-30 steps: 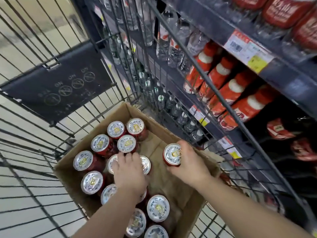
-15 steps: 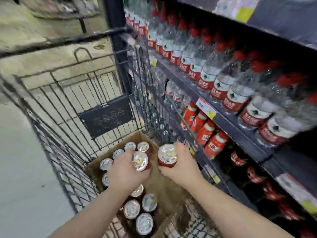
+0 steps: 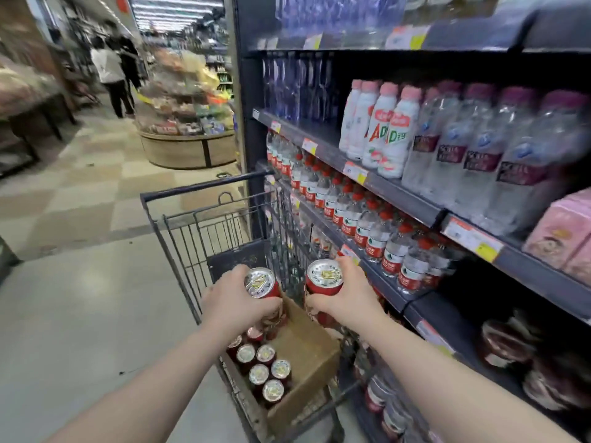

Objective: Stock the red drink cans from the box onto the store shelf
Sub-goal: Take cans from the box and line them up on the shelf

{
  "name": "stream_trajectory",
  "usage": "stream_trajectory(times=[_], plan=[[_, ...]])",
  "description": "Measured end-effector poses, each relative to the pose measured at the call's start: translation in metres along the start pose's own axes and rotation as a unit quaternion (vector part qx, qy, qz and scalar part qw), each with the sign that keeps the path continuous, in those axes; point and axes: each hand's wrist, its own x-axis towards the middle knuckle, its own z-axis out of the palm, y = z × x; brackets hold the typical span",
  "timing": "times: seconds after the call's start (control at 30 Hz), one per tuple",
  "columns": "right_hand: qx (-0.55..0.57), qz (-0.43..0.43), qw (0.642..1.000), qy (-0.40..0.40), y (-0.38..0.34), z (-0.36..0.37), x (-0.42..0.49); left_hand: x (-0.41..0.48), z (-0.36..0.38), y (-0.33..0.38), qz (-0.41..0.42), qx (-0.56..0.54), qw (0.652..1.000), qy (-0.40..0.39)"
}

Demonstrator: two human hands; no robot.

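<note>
1. Hands: the left hand (image 3: pixel 233 302) has its fingers wrapped round the left can (image 3: pixel 260 282), gripping the red body just under the silver lid. The right hand (image 3: pixel 348 298) grips the right can (image 3: pixel 324 278) the same way, fingers closed round its side.
2. Both held cans are upright with lids up, a little apart from each other. They are in the air above the box (image 3: pixel 303 346), which sits in the cart (image 3: pixel 204 187).
3. More cans (image 3: pixel 265 369) stand in the box, bunched along its left side; the right part shows bare cardboard.
4. Judged from this, the lift out of the box is done and the carry to the shelf (image 3: pixel 399 199) is the step in hand.
5. The next move calls for a swing to the right and a free slot. The levels beside the cart are packed with bottles (image 3: pixel 351 212). The dark red goods (image 3: pixel 508 343) on the lower level are too blurred to tell whether they match.
6. Each can should go down flat on its base, one hand at a time, so neither tips against a neighbour.
</note>
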Motion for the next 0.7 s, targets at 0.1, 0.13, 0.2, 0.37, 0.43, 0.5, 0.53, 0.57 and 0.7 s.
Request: stream_trajectory(times=[0.1, 0.13, 0.2, 0.37, 0.43, 0.5, 0.53, 0.57, 0.7], plan=[[0.019, 0.003, 0.999, 0.028, -0.014, -0.025, -0.046, -0.033, -0.023, 0.017, 0.034, 0.016, 0.999, -0.024], [0.021, 0.001, 0.999, 0.036, -0.018, -0.033, -0.064, -0.046, -0.029, 0.020, 0.045, 0.014, 0.998, -0.038], [0.019, 0.010, 0.998, 0.051, -0.023, -0.046, -0.103, -0.074, -0.036, 0.024, 0.062, -0.004, 0.996, -0.066], [0.020, 0.045, 0.993, 0.111, -0.023, -0.076, -0.211, -0.154, -0.041, 0.045, 0.105, -0.028, 0.986, -0.127], [0.014, 0.061, 0.991, 0.121, -0.023, -0.088, -0.242, -0.176, -0.036, 0.057, 0.118, -0.042, 0.981, -0.147], [0.015, 0.087, 0.985, 0.151, -0.014, -0.109, -0.286, -0.209, -0.031, 0.082, 0.157, -0.046, 0.972, -0.171], [0.017, 0.100, 0.980, 0.172, -0.010, -0.122, -0.307, -0.226, -0.029, 0.097, 0.177, -0.052, 0.966, -0.183], [0.015, 0.110, 0.975, 0.194, -0.007, -0.135, -0.329, -0.242, -0.027, 0.112, 0.196, -0.062, 0.959, -0.198], [0.002, 0.151, 0.951, 0.269, 0.017, -0.196, -0.405, -0.302, -0.016, 0.173, 0.258, -0.088, 0.925, -0.263]])
